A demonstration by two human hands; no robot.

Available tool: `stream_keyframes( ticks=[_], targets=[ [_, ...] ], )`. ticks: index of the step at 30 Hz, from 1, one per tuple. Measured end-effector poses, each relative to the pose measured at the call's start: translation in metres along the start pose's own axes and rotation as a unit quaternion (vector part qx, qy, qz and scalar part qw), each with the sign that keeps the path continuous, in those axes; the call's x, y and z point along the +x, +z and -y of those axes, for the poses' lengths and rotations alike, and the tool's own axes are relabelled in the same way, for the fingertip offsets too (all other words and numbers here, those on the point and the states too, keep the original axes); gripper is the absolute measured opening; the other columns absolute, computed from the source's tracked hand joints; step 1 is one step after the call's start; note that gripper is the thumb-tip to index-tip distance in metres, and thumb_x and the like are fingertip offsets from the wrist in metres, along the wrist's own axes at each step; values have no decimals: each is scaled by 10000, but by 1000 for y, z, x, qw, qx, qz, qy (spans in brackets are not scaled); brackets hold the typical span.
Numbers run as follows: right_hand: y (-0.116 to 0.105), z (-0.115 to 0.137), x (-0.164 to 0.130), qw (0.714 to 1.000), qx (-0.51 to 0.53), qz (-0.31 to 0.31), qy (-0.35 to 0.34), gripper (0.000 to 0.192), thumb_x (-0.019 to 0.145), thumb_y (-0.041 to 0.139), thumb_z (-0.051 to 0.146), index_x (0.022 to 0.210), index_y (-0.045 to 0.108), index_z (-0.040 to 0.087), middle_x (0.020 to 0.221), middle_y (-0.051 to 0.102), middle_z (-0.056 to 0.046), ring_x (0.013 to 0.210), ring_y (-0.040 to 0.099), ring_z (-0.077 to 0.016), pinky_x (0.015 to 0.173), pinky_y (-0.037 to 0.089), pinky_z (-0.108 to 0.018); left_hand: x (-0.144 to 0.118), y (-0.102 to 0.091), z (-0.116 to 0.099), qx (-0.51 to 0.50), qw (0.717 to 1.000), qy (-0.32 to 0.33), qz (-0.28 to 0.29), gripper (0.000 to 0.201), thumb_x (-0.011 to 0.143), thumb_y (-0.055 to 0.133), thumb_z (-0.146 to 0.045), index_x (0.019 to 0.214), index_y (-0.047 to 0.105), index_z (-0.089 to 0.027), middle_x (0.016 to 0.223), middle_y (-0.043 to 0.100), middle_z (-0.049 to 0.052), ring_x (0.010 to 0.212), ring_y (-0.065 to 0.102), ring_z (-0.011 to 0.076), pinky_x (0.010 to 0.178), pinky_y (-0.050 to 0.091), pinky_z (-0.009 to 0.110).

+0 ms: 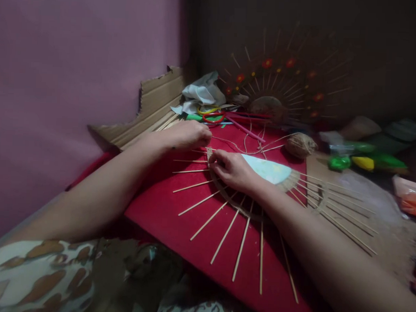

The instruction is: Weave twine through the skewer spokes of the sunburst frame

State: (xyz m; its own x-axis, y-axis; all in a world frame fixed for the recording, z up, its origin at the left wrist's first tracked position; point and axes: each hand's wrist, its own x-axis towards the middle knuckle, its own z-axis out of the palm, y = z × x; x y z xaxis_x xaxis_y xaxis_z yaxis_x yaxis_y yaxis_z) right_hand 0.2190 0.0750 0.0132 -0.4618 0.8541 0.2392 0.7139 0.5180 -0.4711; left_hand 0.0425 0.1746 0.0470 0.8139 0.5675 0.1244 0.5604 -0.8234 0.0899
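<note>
A half-round fan of thin wooden sticks (237,245) lies on a red board (192,219), its sticks spreading outward. A band of woven twine (231,204) runs around them in an arc, and a pale blue half-disc (267,169) forms the middle. My left hand (195,133) is closed beside the far left end of the band, with twine (225,140) leading to its fingertips. My right hand (234,169) rests over the fan, its thumb and fingers pinched at the end of the twine band. The fingertips partly hide what they grip.
A ball of twine (300,145) sits at the board's back right. Behind my left hand are red-handled scissors (213,117), pink sticks (246,128), a crumpled cloth (203,92) and cardboard (158,97). A flowered stick fan (267,105) stands at the back. Green and yellow packets (363,162) lie right.
</note>
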Motion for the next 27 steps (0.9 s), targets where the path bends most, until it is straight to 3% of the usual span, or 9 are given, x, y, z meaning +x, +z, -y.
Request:
stream_keyframes(
  ticks=[5,14,21,27],
  targets=[
    [-1,-2,-1,997,73,-17,2,128,854,493,163,891,614,146,764,647,-16,681,549,-119,666,373,-217,-6,13,-2,3,1000,-22,-10,101,763,585,-204,716,629,-126,717,591,35,612,447,111,557,291,237],
    [-1,-2,-1,989,139,-35,17,100,826,530,167,865,620,148,738,635,1,664,544,-109,662,402,-219,-10,28,6,-85,995,-36,-47,141,803,553,-227,747,633,-126,689,611,24,625,496,113,592,351,221],
    [-17,5,7,995,73,9,63,118,799,546,111,799,659,146,701,663,-14,652,574,-119,630,395,-223,-10,31,-6,-152,985,-59,-49,120,790,579,-217,764,645,-121,682,624,15,636,515,109,601,359,212],
    [-6,5,22,997,1,-47,68,154,801,521,118,815,669,157,784,690,-46,715,603,-149,668,411,-241,-11,30,-14,-158,985,-29,-62,163,812,529,-206,743,646,-116,658,603,6,604,491,94,568,345,199]
  ],
)
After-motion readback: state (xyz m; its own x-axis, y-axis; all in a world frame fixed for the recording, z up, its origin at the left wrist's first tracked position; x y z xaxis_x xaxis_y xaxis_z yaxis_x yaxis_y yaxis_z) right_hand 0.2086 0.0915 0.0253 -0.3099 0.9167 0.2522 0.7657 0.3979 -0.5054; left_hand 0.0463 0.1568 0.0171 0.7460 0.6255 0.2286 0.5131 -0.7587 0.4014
